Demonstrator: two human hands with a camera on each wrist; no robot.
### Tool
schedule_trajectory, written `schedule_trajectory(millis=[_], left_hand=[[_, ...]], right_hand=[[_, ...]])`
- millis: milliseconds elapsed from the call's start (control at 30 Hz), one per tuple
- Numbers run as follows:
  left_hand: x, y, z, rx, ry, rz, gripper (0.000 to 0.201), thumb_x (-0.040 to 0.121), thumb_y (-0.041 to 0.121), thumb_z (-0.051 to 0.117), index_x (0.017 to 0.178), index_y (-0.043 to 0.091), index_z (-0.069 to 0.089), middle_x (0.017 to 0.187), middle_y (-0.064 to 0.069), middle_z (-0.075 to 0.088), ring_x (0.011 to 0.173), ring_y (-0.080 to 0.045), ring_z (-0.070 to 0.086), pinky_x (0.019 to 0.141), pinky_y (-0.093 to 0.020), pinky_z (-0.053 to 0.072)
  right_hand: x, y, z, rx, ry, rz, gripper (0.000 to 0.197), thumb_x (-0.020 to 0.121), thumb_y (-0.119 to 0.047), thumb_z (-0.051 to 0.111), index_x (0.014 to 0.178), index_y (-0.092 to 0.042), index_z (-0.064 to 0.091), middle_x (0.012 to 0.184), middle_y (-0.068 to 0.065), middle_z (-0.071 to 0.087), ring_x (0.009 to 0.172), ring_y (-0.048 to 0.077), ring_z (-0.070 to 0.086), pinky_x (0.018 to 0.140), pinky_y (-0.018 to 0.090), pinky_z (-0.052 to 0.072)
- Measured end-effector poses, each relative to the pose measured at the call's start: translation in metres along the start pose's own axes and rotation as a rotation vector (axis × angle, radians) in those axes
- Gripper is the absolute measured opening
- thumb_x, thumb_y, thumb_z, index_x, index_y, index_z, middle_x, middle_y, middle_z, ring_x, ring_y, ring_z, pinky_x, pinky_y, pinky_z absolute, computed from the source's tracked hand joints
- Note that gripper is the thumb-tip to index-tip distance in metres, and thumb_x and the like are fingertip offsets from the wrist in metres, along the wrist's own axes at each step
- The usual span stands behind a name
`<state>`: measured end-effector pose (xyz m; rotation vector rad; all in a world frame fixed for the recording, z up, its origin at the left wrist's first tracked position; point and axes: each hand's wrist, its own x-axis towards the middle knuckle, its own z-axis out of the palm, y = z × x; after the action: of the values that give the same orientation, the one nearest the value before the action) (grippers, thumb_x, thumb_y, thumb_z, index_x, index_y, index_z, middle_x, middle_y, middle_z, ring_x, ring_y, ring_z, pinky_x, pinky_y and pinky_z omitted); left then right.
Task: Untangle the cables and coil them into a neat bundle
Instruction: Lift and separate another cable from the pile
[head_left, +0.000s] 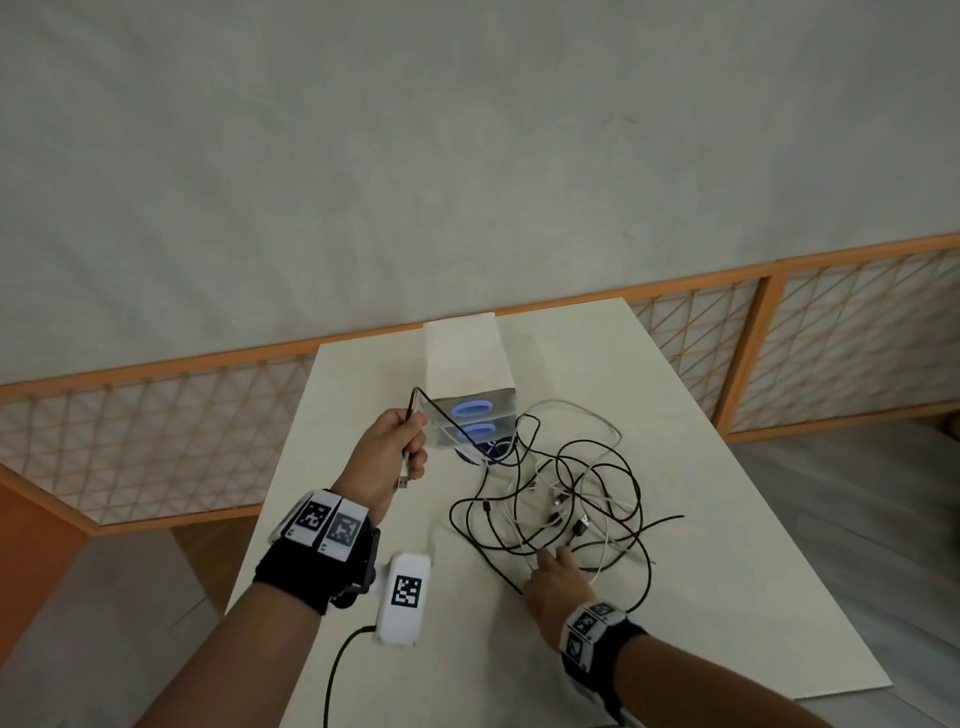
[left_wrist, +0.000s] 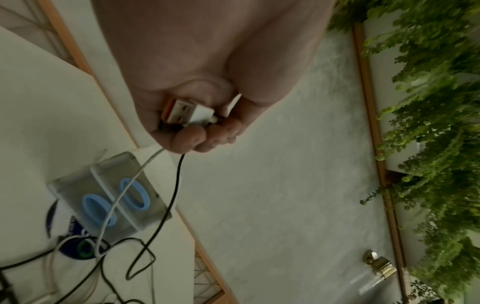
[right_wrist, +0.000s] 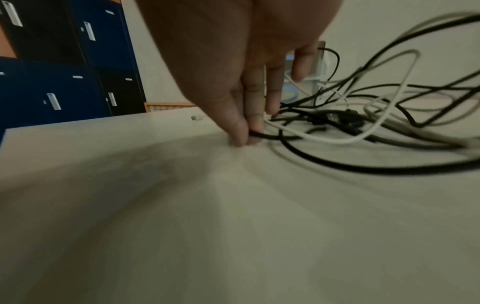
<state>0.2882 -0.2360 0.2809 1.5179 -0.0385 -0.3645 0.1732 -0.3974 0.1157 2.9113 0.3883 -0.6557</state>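
A tangle of black and white cables (head_left: 563, 499) lies spread on the white table (head_left: 701, 571). My left hand (head_left: 413, 447) is raised left of the tangle. It grips a white USB plug (left_wrist: 188, 112) and a black cable end, and both cables (left_wrist: 166, 195) hang from the fist down to the heap. My right hand (head_left: 550, 558) rests at the near edge of the tangle. Its thumb and forefinger (right_wrist: 244, 137) pinch a black cable (right_wrist: 270, 136) against the tabletop, with the other fingers held straight.
A clear box with two blue rings (head_left: 475, 423) stands just behind the cables, with a dark round object (head_left: 491, 451) at its base. The table's left edge (head_left: 270, 509) runs close to my left arm. A wooden lattice fence (head_left: 156, 426) runs behind the table.
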Motion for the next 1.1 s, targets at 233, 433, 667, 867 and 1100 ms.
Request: schedule_trajectory(millis=[233,433,667,867,1100], left_hand=[[-0.001,-0.017,-0.007,0.051,-0.012,-0.007,0.013,0.097,0.017,0.046,0.087,0.010,0.050,0.065,-0.004,0.053,0.052,-0.014,0.056,0.050,-0.024,0.040],[0.000,-0.023,0.008,0.000,-0.079,-0.051,0.011,0.097,0.018,0.048,0.088,0.013,0.051,0.076,-0.009,0.071,0.063,-0.020,0.067,0.061,-0.030,0.044],[-0.015,-0.032,0.042,0.007,-0.264,-0.140,0.011,0.099,0.018,0.043,0.099,0.010,0.050,0.057,-0.007,0.058,0.051,-0.022,0.059,0.062,-0.033,0.047],[-0.014,-0.032,0.040,0.268,-0.220,-0.151,0.021,0.100,0.022,0.043,0.085,0.009,0.051,0.046,0.008,0.032,0.037,-0.009,0.030,0.043,-0.019,0.024],[-0.013,0.002,0.047,0.274,-0.307,-0.098,0.023,0.099,0.022,0.041,0.079,0.016,0.049,0.044,0.009,0.029,0.034,-0.004,0.022,0.037,-0.013,0.020]], right_hand=[[0.001,0.032,-0.077,0.798,0.367,0.140,0.021,0.098,-0.031,0.033,0.104,-0.016,0.047,0.089,0.013,0.070,0.070,0.021,0.067,0.068,0.035,0.051],[-0.024,0.053,-0.154,1.961,0.508,0.091,0.014,0.101,-0.020,0.036,0.089,-0.011,0.038,0.050,0.014,0.063,0.034,0.024,0.054,0.036,0.021,0.042],[-0.023,0.049,-0.159,2.216,0.588,0.067,0.014,0.101,-0.019,0.038,0.093,-0.008,0.039,0.060,0.017,0.068,0.047,0.028,0.066,0.045,0.029,0.054],[-0.017,0.076,-0.152,1.602,0.735,0.337,0.029,0.096,-0.026,0.049,0.119,-0.011,0.041,0.114,0.015,0.057,0.080,0.028,0.065,0.069,0.033,0.052],[-0.020,0.052,-0.160,1.186,0.533,-0.280,0.032,0.094,-0.035,0.052,0.115,-0.012,0.059,0.103,0.009,0.063,0.094,0.017,0.057,0.089,0.025,0.041]])
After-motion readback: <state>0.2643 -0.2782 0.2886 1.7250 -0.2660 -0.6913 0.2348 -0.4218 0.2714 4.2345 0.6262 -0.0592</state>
